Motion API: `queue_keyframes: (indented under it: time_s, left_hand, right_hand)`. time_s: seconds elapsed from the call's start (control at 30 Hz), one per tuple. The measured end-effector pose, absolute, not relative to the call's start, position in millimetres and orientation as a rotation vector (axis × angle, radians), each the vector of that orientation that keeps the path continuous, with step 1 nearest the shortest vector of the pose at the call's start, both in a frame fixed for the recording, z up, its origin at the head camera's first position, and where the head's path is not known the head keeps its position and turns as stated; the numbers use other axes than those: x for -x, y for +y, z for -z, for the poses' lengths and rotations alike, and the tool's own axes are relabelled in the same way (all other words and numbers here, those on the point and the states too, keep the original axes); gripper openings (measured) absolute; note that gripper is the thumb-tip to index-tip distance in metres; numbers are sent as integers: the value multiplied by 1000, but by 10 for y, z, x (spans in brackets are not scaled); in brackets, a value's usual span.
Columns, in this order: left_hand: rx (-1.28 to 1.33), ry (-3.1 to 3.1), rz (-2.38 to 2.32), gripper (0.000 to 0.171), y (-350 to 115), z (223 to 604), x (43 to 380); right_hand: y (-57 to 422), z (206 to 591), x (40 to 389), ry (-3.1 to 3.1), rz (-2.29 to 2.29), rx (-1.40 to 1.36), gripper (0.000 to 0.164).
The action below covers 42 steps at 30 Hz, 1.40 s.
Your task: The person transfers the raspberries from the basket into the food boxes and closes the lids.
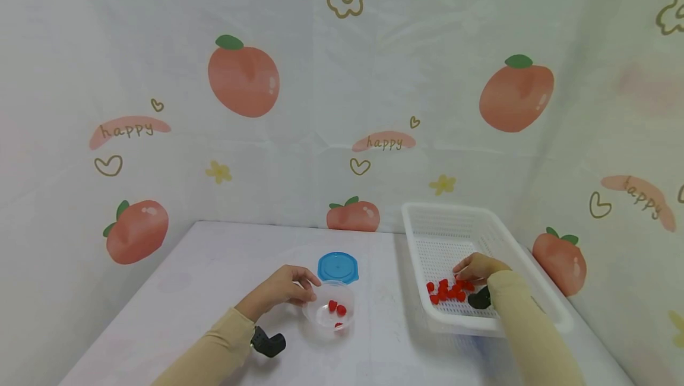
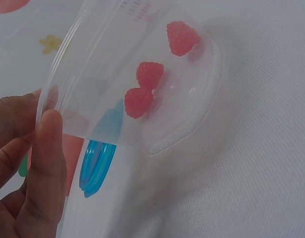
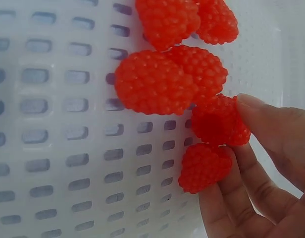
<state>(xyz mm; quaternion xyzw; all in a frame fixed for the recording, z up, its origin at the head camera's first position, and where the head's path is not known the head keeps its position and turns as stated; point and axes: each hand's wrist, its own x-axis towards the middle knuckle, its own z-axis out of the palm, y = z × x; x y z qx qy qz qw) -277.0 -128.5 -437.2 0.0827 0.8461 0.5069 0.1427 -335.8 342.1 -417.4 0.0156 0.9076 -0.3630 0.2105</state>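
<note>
My left hand (image 1: 291, 285) pinches the rim of a clear plastic tub (image 2: 95, 74) between thumb and fingers. Three red raspberries (image 2: 182, 38) lie in the bottom of the tub, which stands on the table. Over on the right, my right hand (image 1: 481, 267) reaches down into a white perforated basket (image 1: 449, 240). Its thumb and fingertips close on either side of a raspberry (image 3: 242, 133), partly hidden behind another one. Several more raspberries (image 3: 155, 83) are clustered beside those fingers on the basket floor.
A blue lid (image 1: 338, 267) lies on the white table (image 1: 382, 291) just behind the tub. The basket's raised walls surround my right hand. Behind the table hangs a white curtain (image 1: 299, 166) printed with fruit. Black devices (image 1: 269, 343) sit at both wrists.
</note>
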Motion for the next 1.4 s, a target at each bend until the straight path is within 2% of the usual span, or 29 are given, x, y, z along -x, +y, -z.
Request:
queue_keyframes:
  time_s: [0.6, 0.8, 1.2, 1.4]
  left_hand:
    - [-267, 2426, -1466, 27, -1283, 4365, 2767]
    - [-265, 2427, -1467, 27, -1278, 4370, 2770]
    - [-270, 2430, -1464, 27, -1288, 4370, 2783]
    - [-271, 2428, -1466, 26, -1294, 4378, 2794]
  right_hand:
    - [3412, 4192, 3354, 2564, 1072, -94, 13]
    - [3462, 4163, 3393, 2529, 1247, -105, 18]
    - [3364, 4065, 3489, 2507, 1504, 243, 37]
    - [3165, 3880, 3458, 2585, 1584, 304, 43]
